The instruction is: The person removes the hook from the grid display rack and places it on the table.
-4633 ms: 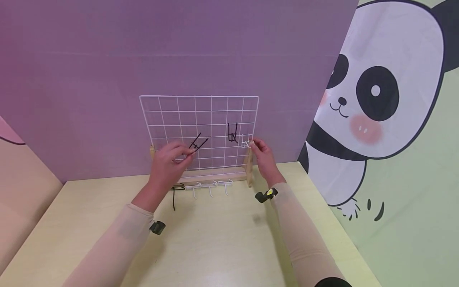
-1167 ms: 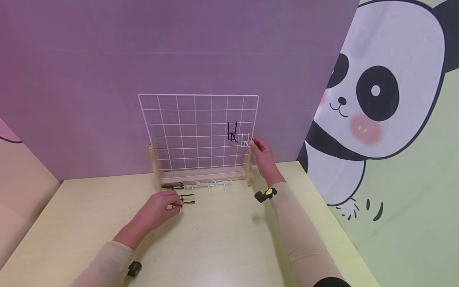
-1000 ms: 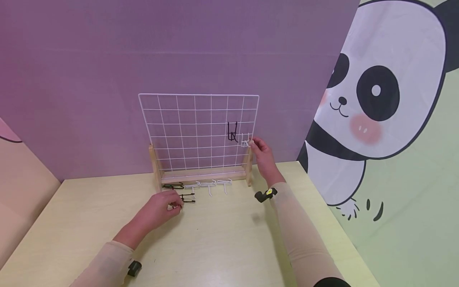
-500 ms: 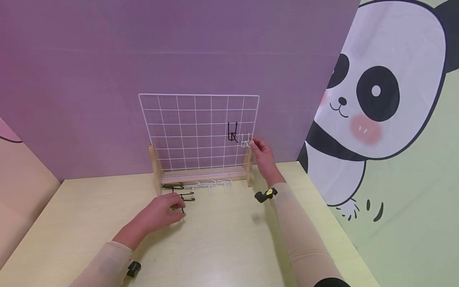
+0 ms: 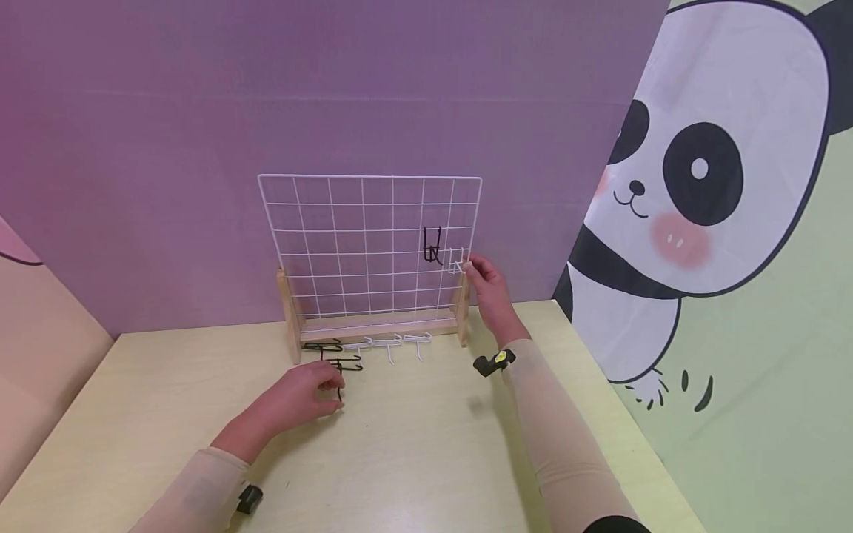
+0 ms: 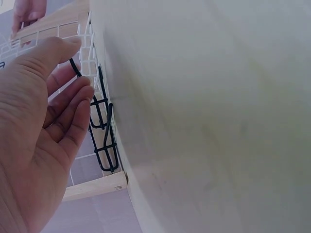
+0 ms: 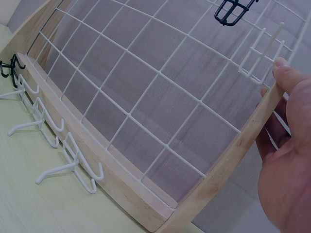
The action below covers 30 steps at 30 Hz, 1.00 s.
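- the wire grid (image 5: 393,230) stands in a wooden stand (image 7: 121,187); take it as a clock face in the head view, twelve at its top bar
- at seven o'clock, in front of the stand, the left hand (image 5: 306,396) curves thumb and fingers around a black hook's prong, loosely pinching it; that black hook (image 5: 346,364) is low over the table (image 5: 413,444), prong towards six, probably taken there because the prong juts out nearest the fingertips
- a second black hook (image 5: 323,346) is just beyond it, at ten; three white hooks (image 5: 388,342) run from six to five along the stand, prongs facing the person, likely for easy pickup
- between three and four, the right hand (image 5: 496,296) grips the grid's right edge, thumb in front, fingers behind, seemingly to brace it; whether the thumb also touches the hung white hook (image 5: 456,265), i cannot tell
- towards three, that hook and a hung black hook (image 5: 432,253) sit on the wires; their weight probably keeps them there
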Each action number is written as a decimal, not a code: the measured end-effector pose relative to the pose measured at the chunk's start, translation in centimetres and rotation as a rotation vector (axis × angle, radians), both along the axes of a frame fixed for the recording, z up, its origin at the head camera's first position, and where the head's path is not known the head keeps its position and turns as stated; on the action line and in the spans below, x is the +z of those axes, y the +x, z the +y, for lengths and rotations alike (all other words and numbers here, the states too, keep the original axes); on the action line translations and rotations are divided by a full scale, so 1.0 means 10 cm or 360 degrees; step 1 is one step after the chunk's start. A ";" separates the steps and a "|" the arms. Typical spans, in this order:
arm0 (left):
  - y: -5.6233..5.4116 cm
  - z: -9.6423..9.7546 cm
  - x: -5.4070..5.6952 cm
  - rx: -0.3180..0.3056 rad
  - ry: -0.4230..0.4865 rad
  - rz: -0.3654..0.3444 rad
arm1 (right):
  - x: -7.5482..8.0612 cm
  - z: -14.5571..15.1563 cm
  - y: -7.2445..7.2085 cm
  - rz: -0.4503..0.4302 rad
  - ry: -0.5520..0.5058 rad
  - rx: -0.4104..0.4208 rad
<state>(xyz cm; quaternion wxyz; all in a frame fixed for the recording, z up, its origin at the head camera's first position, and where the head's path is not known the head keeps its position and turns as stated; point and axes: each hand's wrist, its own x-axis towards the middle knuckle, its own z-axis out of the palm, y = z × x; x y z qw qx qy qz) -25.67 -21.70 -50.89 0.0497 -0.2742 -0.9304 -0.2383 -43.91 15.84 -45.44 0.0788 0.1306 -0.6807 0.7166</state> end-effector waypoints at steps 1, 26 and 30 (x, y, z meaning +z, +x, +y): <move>0.00 0.00 0.00 0.0000 -0.0008 0.0003 | 0.00 0.00 0.00 -0.0002 -0.0001 -0.0001; 0.00 0.04 0.01 0.0031 -0.0088 -0.0102 | 0.00 0.00 0.00 0.0021 0.0014 -0.0001; -0.01 0.04 0.00 0.0034 -0.0079 -0.0113 | 0.00 0.00 -0.01 0.0021 0.0007 0.0007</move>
